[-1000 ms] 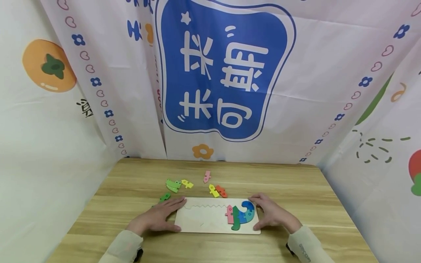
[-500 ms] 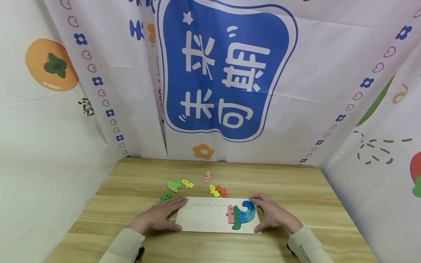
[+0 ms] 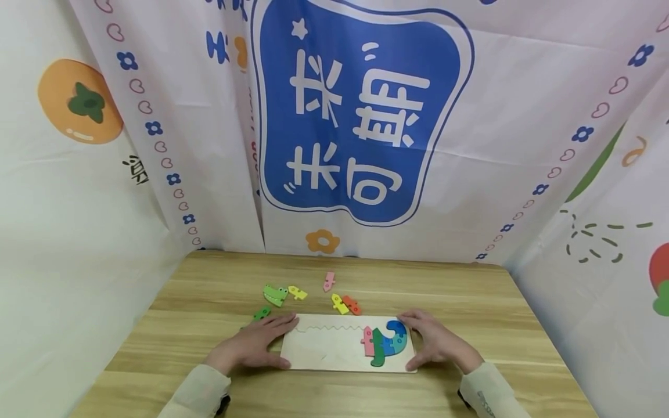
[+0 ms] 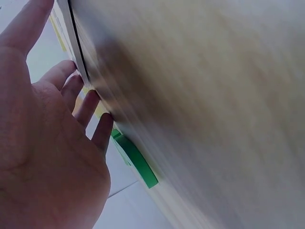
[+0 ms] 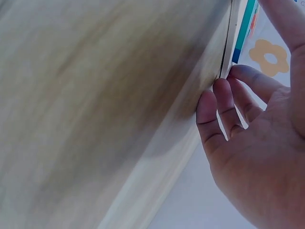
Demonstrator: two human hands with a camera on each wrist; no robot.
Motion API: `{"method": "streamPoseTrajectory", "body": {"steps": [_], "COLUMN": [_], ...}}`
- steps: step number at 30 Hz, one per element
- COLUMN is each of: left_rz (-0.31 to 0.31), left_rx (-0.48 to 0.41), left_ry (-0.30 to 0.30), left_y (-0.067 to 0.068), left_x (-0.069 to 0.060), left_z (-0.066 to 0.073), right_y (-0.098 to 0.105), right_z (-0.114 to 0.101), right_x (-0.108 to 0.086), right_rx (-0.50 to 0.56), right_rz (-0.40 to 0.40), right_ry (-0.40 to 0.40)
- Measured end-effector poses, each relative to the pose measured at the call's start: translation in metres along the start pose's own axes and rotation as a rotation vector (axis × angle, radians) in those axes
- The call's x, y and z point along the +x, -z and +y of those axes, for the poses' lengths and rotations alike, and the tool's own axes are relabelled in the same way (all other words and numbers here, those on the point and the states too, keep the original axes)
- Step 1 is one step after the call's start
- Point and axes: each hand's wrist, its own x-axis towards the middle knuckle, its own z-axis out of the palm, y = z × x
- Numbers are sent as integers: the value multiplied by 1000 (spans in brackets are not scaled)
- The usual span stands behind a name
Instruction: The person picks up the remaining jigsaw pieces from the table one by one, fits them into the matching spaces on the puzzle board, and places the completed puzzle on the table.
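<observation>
The pale board (image 3: 319, 348), marked with a wavy line, bears joined pink, green and blue pieces (image 3: 387, 346) at its right end. It lies on the worktop (image 3: 428, 284), slightly farther right than a second ago, left hand (image 3: 255, 342) and right hand (image 3: 436, 339) spread wide, touching its ends.

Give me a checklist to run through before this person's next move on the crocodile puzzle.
1. Left grip at the puzzle board: ok; finger and thumb touch its left end.
2. Right grip at the board: ok; finger and thumb touch its right end.
3. Blue tail pieces on the board: ok; near its right end, beside the green leg piece.
4. Crocodile head piece on the board: not ok; it lies on the table, beyond the board.
5. A grip free to pick up a piece: not ok; both are at the board.
6. Placed pieces snugly joined: cannot tell; too small to see.
</observation>
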Motion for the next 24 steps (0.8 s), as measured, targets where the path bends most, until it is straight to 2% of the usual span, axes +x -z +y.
{"method": "streamPoseTrajectory", "body": {"steps": [7,11,14,20,24], "left_rz": [18,46,93,216,273], "left_rx": [-1,31,53,104,146], "left_ry": [4,-26,-51,-45,-52], "left_y": [-1,1,3,9,13], "left_x": [-2,1,5,18,27], "left_z": [0,4,9,18,21], "right_y": [-1,-2,-2,-3,-2], "right_z": [0,1,2,2,0], "right_x": [1,2,1,1,2], "right_rx": [-14,-13,-8,-5,6], "right_rz": [-9,-12,-13,-5,-6], "right_ry": [-17,-32,-50,-50,-58]}}
